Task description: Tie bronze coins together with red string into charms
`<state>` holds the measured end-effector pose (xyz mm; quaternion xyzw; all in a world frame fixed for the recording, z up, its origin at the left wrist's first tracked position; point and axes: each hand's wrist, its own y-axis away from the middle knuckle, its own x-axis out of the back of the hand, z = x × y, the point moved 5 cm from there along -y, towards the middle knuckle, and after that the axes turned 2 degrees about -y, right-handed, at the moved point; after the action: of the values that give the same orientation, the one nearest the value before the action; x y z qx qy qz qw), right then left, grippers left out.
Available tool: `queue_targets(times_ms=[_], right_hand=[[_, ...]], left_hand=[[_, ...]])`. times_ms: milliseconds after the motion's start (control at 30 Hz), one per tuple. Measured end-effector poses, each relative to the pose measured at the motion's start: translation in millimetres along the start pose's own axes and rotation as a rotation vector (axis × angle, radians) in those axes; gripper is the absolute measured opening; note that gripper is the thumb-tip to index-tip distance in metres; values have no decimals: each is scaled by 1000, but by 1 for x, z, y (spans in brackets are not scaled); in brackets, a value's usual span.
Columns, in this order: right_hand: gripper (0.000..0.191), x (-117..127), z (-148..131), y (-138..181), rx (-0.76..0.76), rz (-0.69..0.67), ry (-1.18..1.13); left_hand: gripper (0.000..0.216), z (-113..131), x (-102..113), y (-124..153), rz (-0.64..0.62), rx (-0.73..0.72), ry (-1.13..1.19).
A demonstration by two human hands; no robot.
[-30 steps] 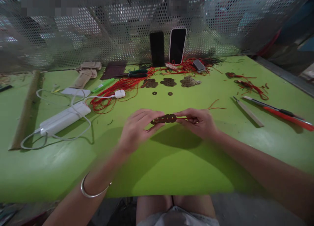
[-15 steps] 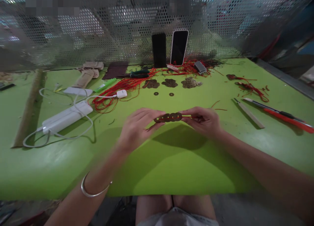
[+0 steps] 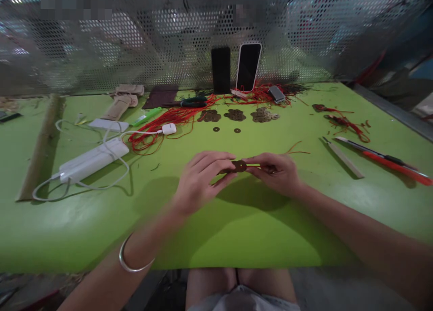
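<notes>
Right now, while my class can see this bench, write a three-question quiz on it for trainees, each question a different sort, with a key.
1. True or false: the left hand holds overlapping discs.
2. How many single discs lie apart on the near side of the three disc clusters?
3. Which stands on end before the perforated panel?
a) the white cable
b) the white-edged phone
c) the silver bangle

Key: 1 true; 2 two; 3 b.

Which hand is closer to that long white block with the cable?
Left. The left hand, holding the dark coins, is right of the white block; the right hand, holding the red cord, is farther right.
</notes>
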<state>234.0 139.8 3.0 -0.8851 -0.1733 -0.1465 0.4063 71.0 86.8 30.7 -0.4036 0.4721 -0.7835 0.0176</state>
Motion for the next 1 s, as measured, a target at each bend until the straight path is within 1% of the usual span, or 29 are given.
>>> queue_targets(times_ms=[267, 500, 767, 1000], right_hand=[[16, -1, 3, 2, -9, -10, 11], [17, -1, 2, 2, -19, -18, 29], [9, 0, -1, 1, 26, 0, 64], [6, 2, -4, -1, 79, -64, 139]], left_hand=[[12, -2, -4, 1, -46, 30, 22], [12, -2, -4, 0, -48, 28, 1], [12, -1, -3, 0, -42, 2, -19], [13, -1, -2, 0, -42, 1, -36]])
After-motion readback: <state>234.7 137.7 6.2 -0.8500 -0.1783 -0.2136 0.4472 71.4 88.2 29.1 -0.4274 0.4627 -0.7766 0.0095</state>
